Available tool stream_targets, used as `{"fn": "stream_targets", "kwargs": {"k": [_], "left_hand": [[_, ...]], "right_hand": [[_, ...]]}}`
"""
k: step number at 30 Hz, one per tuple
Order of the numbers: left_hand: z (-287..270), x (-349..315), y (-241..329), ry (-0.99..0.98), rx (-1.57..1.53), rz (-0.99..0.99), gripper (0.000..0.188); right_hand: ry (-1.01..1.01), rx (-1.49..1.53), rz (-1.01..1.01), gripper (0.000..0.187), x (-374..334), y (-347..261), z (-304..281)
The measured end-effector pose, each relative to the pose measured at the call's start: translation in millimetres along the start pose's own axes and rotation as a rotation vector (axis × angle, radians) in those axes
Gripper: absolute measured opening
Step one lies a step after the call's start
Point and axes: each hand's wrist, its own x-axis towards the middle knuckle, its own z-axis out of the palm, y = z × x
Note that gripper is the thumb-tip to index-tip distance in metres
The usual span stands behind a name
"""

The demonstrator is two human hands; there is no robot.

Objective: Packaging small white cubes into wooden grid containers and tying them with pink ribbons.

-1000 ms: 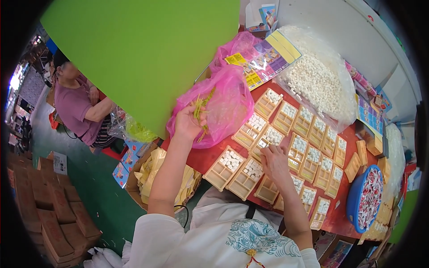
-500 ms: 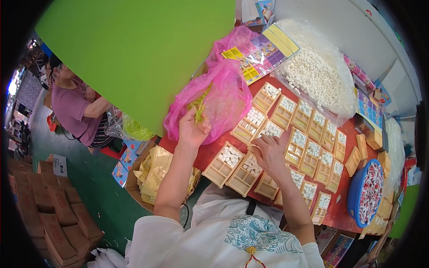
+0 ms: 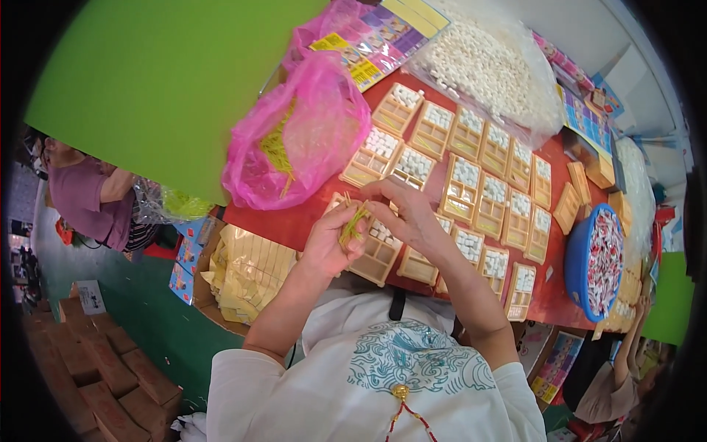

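Observation:
My left hand (image 3: 333, 243) is closed around a small bundle of thin yellow-green strands (image 3: 354, 225), whose ends stick up out of the fist. My right hand (image 3: 410, 219) meets it, thumb and fingertips pinched at the upper ends of the strands. Below and beyond both hands, shallow wooden compartment trays (image 3: 375, 269) stand in rows; many hold small white cube-like pieces (image 3: 466, 172) at one end, and some have yellow-green strands in a compartment. A pink plastic bag (image 3: 331, 110) lies left of the trays, with more yellow-green strands (image 3: 277, 151) inside.
The table is red (image 3: 258, 223). At the back lies a clear bag of white pieces (image 3: 486, 74); at right, a blue basin (image 3: 582, 265) of small red-and-white packets. A green panel (image 3: 162, 96) fills the upper left. Yellow packets (image 3: 247, 269) fill a box. Another person (image 3: 85, 195) sits at left.
My left hand has come away from the pink bag toward the trays with the strands. My right hand has left the trays and met it. The view has shifted.

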Motion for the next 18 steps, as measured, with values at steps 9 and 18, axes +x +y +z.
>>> {"fn": "stream_targets", "kwargs": {"k": [9, 18], "left_hand": [[-8.8, 4.5, -30.4, 0.019, 0.043, -0.096, 0.022], [-10.7, -5.2, -42.1, 0.03, 0.171, -0.079, 0.016]], "right_hand": [[-0.059, -0.096, 0.013, 0.011, -22.4, 28.6, 0.5], [-0.063, -0.053, 0.109, 0.011, -30.9, 34.0, 0.1]]}}
